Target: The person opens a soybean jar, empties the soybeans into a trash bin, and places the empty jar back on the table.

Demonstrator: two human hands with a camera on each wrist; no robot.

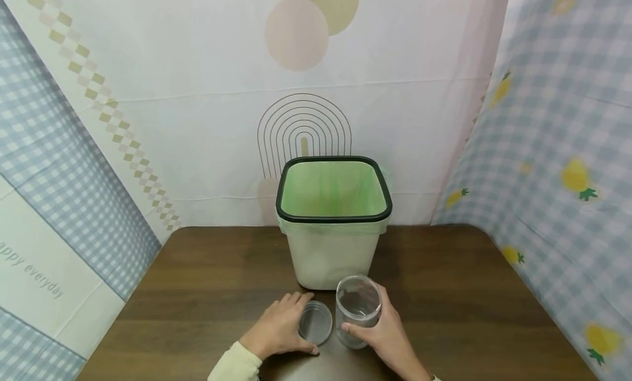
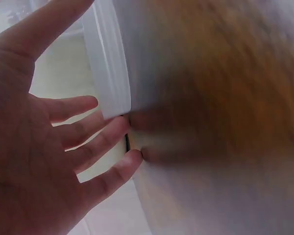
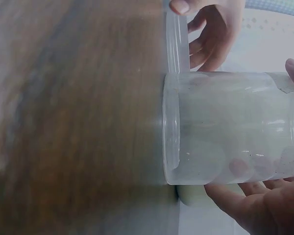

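Note:
A clear, open-topped plastic jar [image 1: 351, 337] stands upright on the table, its wall see-through in the right wrist view. My right hand [image 1: 387, 329] holds it from the right, thumb on the near side and fingers round the far side. Just left of the jar, a round clear lid [image 1: 316, 323] lies flat on the tabletop. Around that lid's left side my left hand [image 1: 281, 325] is spread, thumb at the near edge and fingers toward the far edge. In the left wrist view its fingers [image 2: 112, 178] are loosely extended beside the lid [image 2: 108, 63]; firm contact is not evident.
Behind the jar and lid stands a pale bin [image 1: 333, 257] with a black rim and a green liner. The dark wooden table [image 1: 459, 298] reaches back to a patterned cloth [image 1: 212, 150]. Checked cloth [image 1: 543, 128] hangs along the right side.

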